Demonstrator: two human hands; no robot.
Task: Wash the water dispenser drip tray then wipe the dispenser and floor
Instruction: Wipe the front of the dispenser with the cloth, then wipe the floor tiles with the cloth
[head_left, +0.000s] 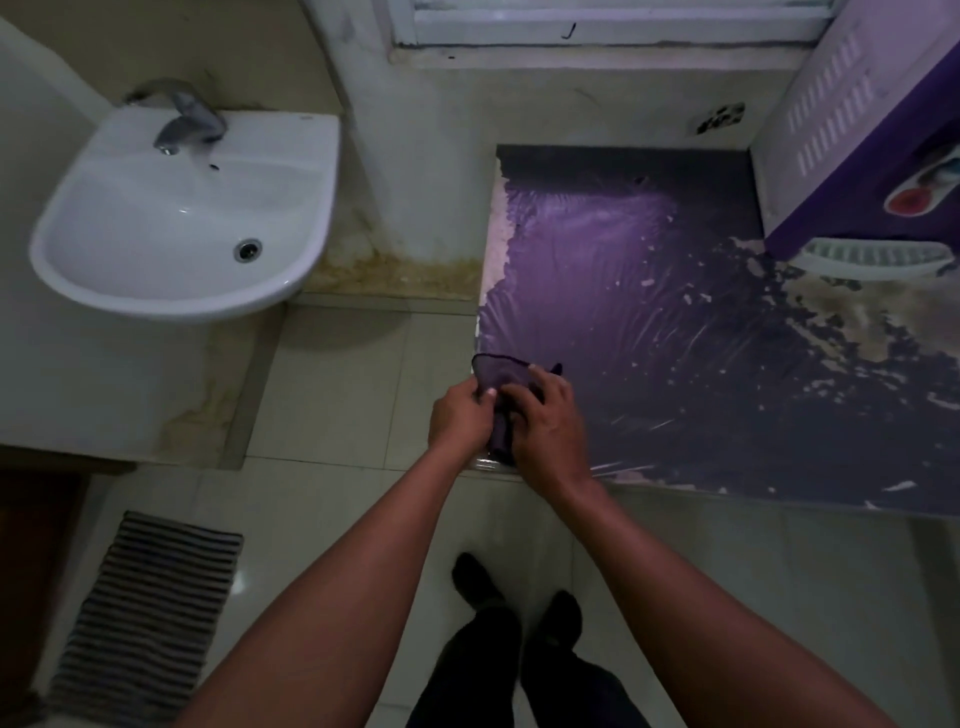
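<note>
A dark purple cloth (496, 376) is bunched between both my hands, held in the air above the near left corner of a dark worn floor sheet (675, 338). My left hand (460, 415) pinches its left side and my right hand (545, 431) wraps its lower part. The purple and white water dispenser (852, 130) stands at the far right on the sheet. Its white slotted drip tray (872, 258) sits at the dispenser's base. The sheet's surface looks wet and streaked.
A white wall basin (182, 218) with a metal tap (187, 119) hangs at the left. A striped mat (150, 613) lies on the tiled floor at bottom left. My feet (514, 592) stand on pale tiles. A window sill (597, 47) runs along the back wall.
</note>
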